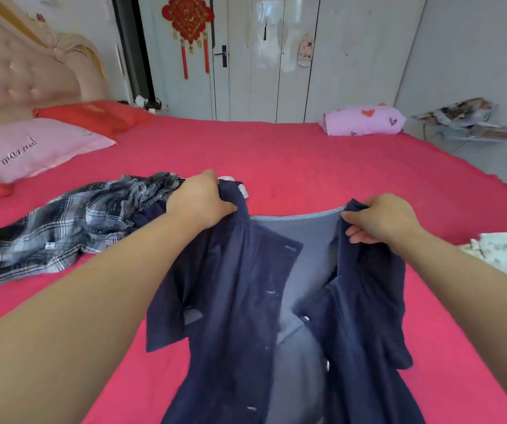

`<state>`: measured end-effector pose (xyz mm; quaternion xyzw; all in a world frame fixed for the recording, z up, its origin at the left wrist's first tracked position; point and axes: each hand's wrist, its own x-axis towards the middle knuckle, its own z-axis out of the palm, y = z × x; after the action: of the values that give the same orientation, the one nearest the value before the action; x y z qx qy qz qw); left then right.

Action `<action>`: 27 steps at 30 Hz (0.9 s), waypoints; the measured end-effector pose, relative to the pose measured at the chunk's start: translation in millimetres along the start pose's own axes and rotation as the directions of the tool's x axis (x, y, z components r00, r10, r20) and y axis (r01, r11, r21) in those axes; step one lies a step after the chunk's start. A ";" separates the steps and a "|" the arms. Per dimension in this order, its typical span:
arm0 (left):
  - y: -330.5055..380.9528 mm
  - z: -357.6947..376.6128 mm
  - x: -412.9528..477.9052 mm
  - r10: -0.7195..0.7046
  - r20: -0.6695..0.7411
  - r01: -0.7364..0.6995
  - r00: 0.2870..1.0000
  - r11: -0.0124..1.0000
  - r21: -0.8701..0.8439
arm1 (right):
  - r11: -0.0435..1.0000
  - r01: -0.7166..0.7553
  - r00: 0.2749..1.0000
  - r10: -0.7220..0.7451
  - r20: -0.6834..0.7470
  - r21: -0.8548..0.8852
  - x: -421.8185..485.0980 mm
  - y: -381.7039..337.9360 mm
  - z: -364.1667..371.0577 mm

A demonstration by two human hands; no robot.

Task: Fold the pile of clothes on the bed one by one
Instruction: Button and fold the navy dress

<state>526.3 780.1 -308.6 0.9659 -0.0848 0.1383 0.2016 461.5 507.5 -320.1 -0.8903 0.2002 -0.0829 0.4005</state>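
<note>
Plaid clothes [71, 228] lie crumpled on the bed [307, 166] at left. Just beside them our left grip [198, 201] clutches one shoulder of the navy shirt [240, 301]. Our right grip [380, 220] pinches the other shoulder, and the unbuttoned shirt spreads between them, toward us.

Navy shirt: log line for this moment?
navy shirt: unbuttoned, held open | left hand: grips it | right hand: grips it | plaid shirt: crumpled
</note>
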 end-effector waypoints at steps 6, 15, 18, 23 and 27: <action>-14.6 53.8 67.5 -0.070 -0.153 0.074 0.986 0.997 0.021 | 0.990 0.101 0.985 -0.085 -0.152 0.101 85.1 12.7 47.4; -9.5 140.1 7.6 0.173 0.081 -0.176 0.982 0.984 0.031 | 0.945 0.292 0.951 -0.269 0.152 -0.151 27.2 64.7 111.2; -4.5 151.9 -49.1 0.227 0.175 -0.223 0.958 0.974 -0.042 | 0.895 0.376 0.919 -0.329 0.216 -0.240 -30.4 88.9 119.6; -8.4 158.0 -119.9 0.161 0.324 -0.151 0.932 0.987 -0.056 | 0.819 0.290 0.949 -0.180 0.258 -0.495 -82.8 117.2 124.5; -8.7 160.5 -141.8 0.154 0.354 -0.153 0.922 0.988 -0.031 | 0.924 0.158 0.987 -0.140 0.075 -0.347 -73.3 120.7 103.4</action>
<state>431.3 737.0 -495.8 0.9651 -0.1956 -0.0231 0.1729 391.9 536.6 -478.1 -0.9620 0.1338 -0.0544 0.2319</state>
